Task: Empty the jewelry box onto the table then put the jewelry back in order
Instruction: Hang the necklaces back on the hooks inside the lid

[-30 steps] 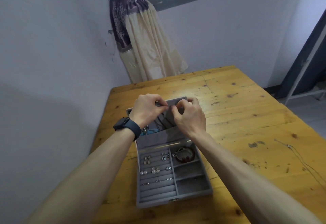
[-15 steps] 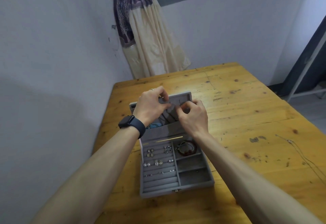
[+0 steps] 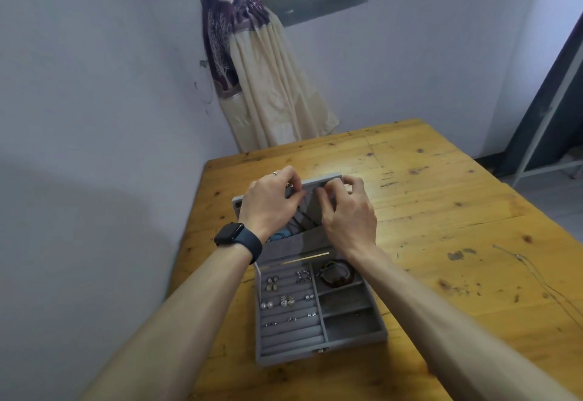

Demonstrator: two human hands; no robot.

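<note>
A grey velvet jewelry box (image 3: pixel 353 342) lies open on the wooden table (image 3: pixel 441 211), its lid (image 3: pixel 310 205) raised at the far side. Several small earrings (image 3: pixel 285 301) sit in the ring rolls on the left, and a dark red bracelet (image 3: pixel 336 274) lies in the top right compartment. My left hand (image 3: pixel 268 205) and my right hand (image 3: pixel 347 211) are both at the top edge of the lid, fingers curled and pinching something small there. Dark cords (image 3: pixel 299 220) hang inside the lid between them. What exactly the fingers pinch is hidden.
A thin chain necklace (image 3: pixel 533 274) lies on the table at the right. The box sits near the table's left edge, close to the wall. A tied curtain (image 3: pixel 252 85) hangs behind the far left corner.
Both hands have stayed at the lid's top edge, shifting slightly. The camera has tilted a little, so the box sits lower and more to the right in view.
</note>
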